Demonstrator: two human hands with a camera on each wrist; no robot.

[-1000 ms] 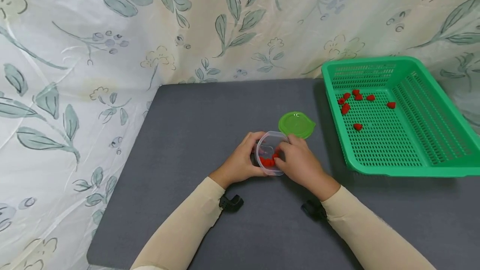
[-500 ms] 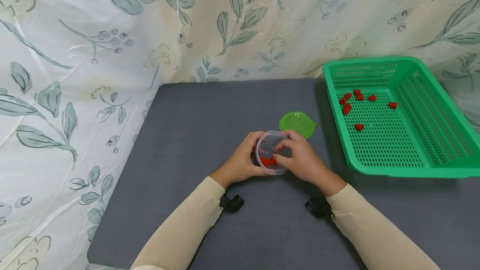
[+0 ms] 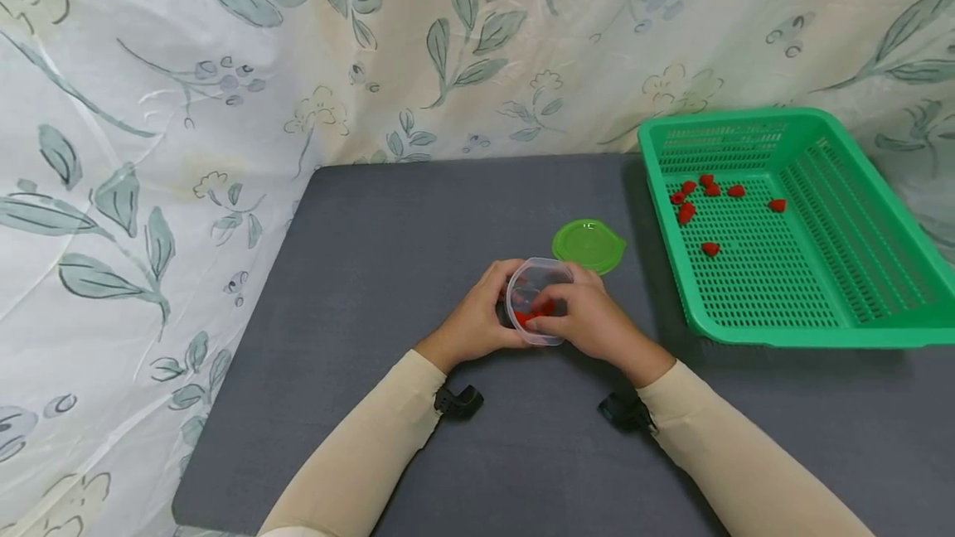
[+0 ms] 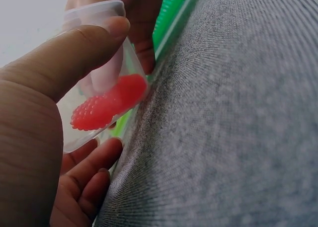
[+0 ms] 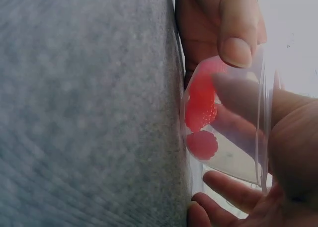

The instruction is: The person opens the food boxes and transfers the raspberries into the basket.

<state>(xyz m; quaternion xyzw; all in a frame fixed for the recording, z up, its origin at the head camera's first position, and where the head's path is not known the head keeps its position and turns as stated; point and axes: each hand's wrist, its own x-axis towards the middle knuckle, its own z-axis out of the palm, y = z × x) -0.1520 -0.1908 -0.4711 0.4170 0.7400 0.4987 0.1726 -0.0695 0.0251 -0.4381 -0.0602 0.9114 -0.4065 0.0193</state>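
A clear plastic tub (image 3: 543,270) is tipped toward me over the grey table. My left hand (image 3: 477,320) grips it from the left, thumb along the near side and fingers behind. Several red toy raspberries (image 4: 94,113) lie in the tub, seen through its wall in both wrist views. My right hand (image 3: 600,321) reaches over the right rim, with thumb and fingers curled inside round a red raspberry (image 5: 206,95); the fingertips are partly hidden. Behind that hand, a round green lid (image 3: 589,245) lies flat on the table.
A green slotted basket (image 3: 783,292) stands at the right, with several loose raspberries (image 3: 711,249) mostly toward its left side. The grey tabletop (image 3: 388,247) stretches left of the hands. A leaf-patterned curtain (image 3: 448,48) hangs along the back and left.
My right thumb and fingers moved a little left and deeper into the tub, down to the raspberries. The left hand and tub stayed nearly still; basket and lid are unchanged.
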